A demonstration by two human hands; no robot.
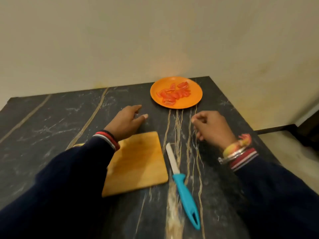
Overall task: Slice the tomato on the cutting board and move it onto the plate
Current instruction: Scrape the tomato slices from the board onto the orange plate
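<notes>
A plain cream wall (120,40) fills the upper half of my view. It meets a dark marbled table (43,121) with pale veins that spreads across the lower half. A strip of pale floor (283,140) shows past the table's right edge.

Two dark sleeves come in from the bottom corners, the left sleeve (69,178) lying across the near left part of the board. The right sleeve (276,187) ends in a striped cuff with bangles (234,152) at the wrist.

The wooden board (138,163) sits low and centre, bare on the part I can see. Above it and to the right, near the wall, is the orange plate (193,100), well apart from the board. The knife (181,180), with a white blade and teal handle, lies flat on the table just right of the board, with its tip pointing up the frame.

My left hand (126,122) is just above the board's top edge, its fingers stretched out loosely toward the plate and holding nothing. My right hand (212,125) is at centre right with its fingers curled under, also gripping nothing.

The tomato (174,94) is on the plate, cut into red, wet-looking wedges in a loose heap at the middle.
</notes>
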